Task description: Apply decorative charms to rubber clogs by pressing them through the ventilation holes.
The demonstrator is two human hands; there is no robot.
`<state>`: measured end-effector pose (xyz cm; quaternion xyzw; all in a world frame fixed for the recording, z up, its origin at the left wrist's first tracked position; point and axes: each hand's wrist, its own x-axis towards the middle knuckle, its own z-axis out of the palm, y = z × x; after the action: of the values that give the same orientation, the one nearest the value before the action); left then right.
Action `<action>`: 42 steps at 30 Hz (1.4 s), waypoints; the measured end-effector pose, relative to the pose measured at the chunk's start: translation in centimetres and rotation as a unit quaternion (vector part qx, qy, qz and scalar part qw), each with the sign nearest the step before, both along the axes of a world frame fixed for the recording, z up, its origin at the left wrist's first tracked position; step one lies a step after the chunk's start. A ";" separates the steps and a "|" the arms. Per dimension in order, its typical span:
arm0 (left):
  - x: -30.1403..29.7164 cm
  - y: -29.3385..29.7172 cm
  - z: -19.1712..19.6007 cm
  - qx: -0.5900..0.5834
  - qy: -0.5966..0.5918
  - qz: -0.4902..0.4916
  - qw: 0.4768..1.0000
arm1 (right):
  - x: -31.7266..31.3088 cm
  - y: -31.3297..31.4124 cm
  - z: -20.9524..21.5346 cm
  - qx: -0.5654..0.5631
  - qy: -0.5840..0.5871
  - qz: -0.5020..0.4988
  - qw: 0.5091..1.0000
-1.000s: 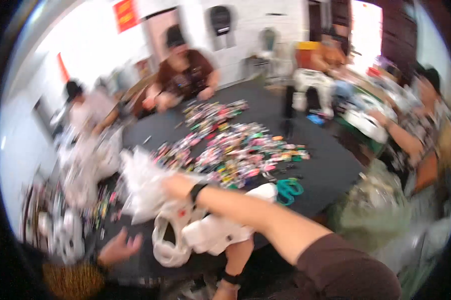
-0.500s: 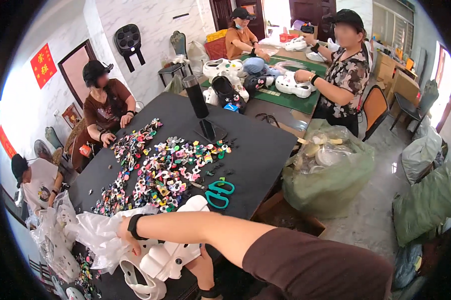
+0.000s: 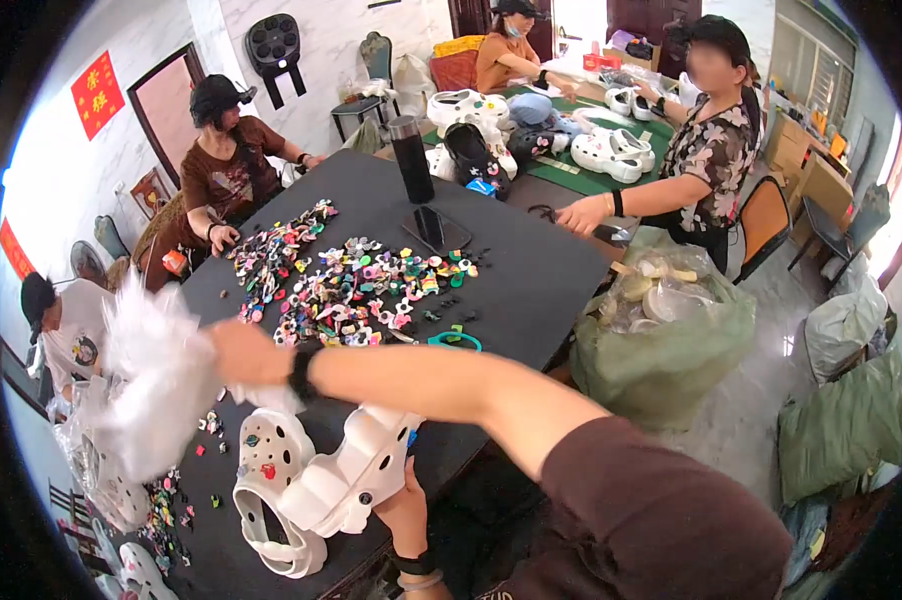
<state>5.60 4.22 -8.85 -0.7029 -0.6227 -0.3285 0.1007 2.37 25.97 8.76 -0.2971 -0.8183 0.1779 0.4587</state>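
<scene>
Here, right hand [image 3: 243,352] clamped on crumpled white plastic bag [image 3: 156,385] at table's left. Left hand [image 3: 403,505] grips white clogs [image 3: 311,485], long axis diagonal, toes lower-left, at table [image 3: 531,280] near edge.

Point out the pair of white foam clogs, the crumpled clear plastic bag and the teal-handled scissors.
Pair of white foam clogs [image 3: 316,490], head view, on the upper.
Crumpled clear plastic bag [image 3: 156,385], head view, middle.
Teal-handled scissors [image 3: 454,341], head view, handle loop.
</scene>
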 end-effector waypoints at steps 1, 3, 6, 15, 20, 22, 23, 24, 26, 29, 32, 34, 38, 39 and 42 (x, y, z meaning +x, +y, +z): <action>0.1 0.0 0.1 -0.013 -0.010 -0.002 1.000 | 3.0 -0.3 1.5 0.020 0.066 0.038 0.997; 0.1 0.0 0.2 -0.014 -0.022 0.000 1.000 | 11.0 -2.1 3.3 -0.141 0.139 0.068 0.978; 0.0 0.0 0.0 -0.004 0.020 0.017 1.000 | 23.1 -5.6 4.8 -0.217 0.187 -0.013 0.958; -0.3 -0.5 -1.1 -0.101 -0.002 0.054 0.993 | 44.0 -15.7 -3.9 -0.299 0.304 -0.302 0.853; -0.6 -0.7 -1.4 -0.104 -0.007 0.023 0.994 | 52.1 -11.1 -5.7 -0.221 0.382 -0.308 0.843; -0.6 -0.8 -1.4 -0.096 0.033 0.044 0.994 | 57.0 -4.2 -3.0 -0.123 0.334 -0.347 0.868; -0.5 -0.9 -1.3 -0.113 0.029 0.064 0.991 | 59.4 -0.9 -1.5 -0.072 0.319 -0.344 0.880; -0.5 -0.9 -1.3 -0.153 0.026 0.096 0.983 | 61.8 2.2 0.1 -0.056 0.334 -0.323 0.884; -0.3 -1.0 -1.0 -0.150 -0.010 0.081 0.985 | 65.7 7.1 2.6 -0.075 0.290 -0.372 0.878; -0.1 -1.0 -0.6 -0.106 0.020 0.082 0.991 | 65.4 10.7 1.6 -0.087 0.185 -0.658 0.724; -0.1 -1.1 -0.8 -0.142 -0.026 0.073 0.987 | 58.1 8.9 -3.5 -0.031 0.175 -0.500 0.848; -0.2 -1.1 -0.9 -0.151 -0.020 0.082 0.985 | 52.6 4.1 -6.1 -0.186 0.190 -0.313 0.912; 0.2 -0.8 -0.4 -0.110 0.018 0.095 0.989 | 40.6 -7.5 -9.4 -0.296 0.150 -0.088 0.939; 0.4 -0.7 0.1 -0.071 0.024 0.082 0.994 | 38.3 -10.1 -9.5 -0.293 0.093 -0.064 0.949; 1.6 0.0 2.5 -0.067 -0.051 0.069 0.994 | 31.9 -14.1 -9.6 -0.486 0.059 0.056 0.870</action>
<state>7.19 4.24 -6.33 -0.6457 -0.6949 -0.3135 0.0445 34.31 11.85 -0.84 -0.4249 -0.6157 0.5955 0.2930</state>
